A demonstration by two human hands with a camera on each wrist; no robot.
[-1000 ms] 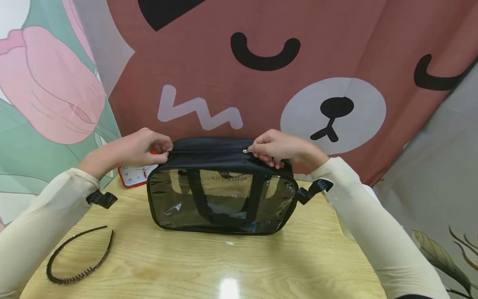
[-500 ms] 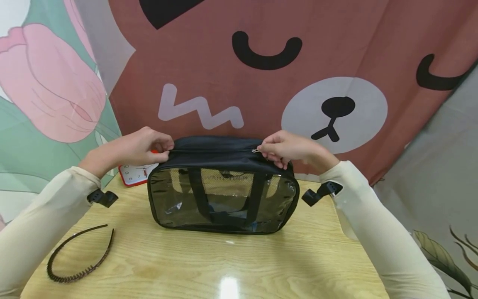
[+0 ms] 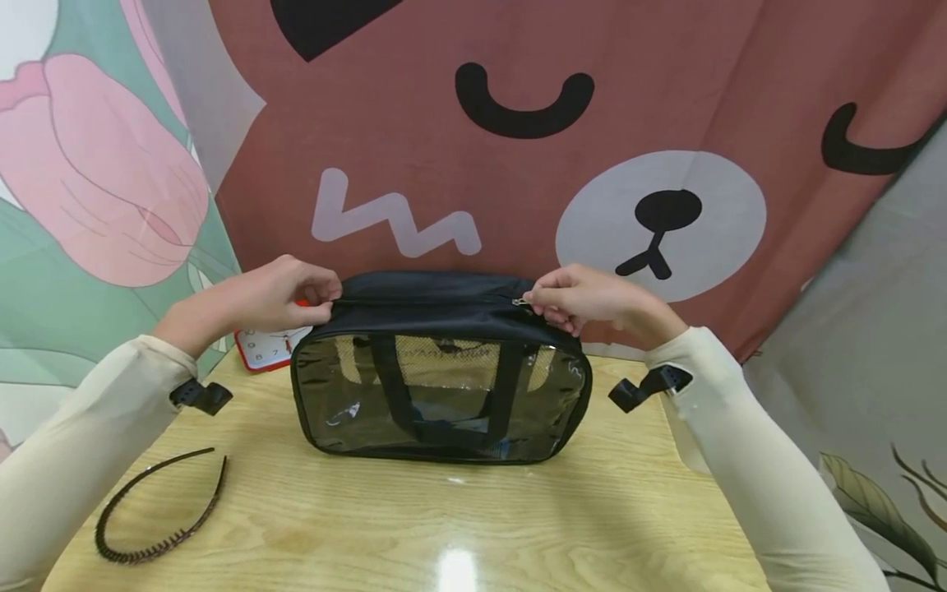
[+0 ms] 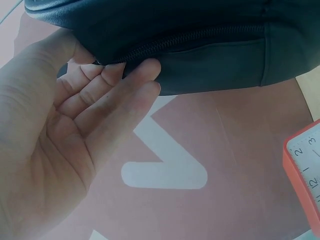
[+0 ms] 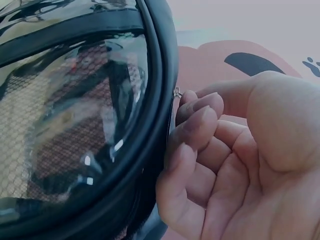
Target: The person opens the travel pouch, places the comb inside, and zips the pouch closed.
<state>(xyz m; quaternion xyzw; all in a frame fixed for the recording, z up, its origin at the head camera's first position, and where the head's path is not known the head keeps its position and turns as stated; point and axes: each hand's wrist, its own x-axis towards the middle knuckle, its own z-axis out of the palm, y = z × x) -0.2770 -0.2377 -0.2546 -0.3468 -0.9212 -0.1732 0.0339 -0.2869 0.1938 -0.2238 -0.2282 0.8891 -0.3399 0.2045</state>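
A black toiletry bag (image 3: 444,395) with a see-through front and dark straps stands upright on the table. My right hand (image 3: 584,296) pinches the small metal zipper pull (image 3: 520,302) near the right end of the top seam. At the left end of that seam, my left hand (image 3: 274,292) pinches the bag's black fabric between thumb and fingers. The left wrist view shows the zipper teeth (image 4: 200,37) running from those fingertips (image 4: 149,67). Mesh (image 5: 70,125) shows through the clear panel in the right wrist view.
A red-rimmed clock (image 3: 268,349) lies behind the left hand, partly hidden by it and the bag. A dark toothed headband (image 3: 140,552) rests at the table's front left. A printed bear curtain (image 3: 407,123) hangs right behind the wooden table (image 3: 370,526).
My right hand has moved rightward along the bag's top, taking the zipper pull with it. My left hand keeps its hold at the left end.
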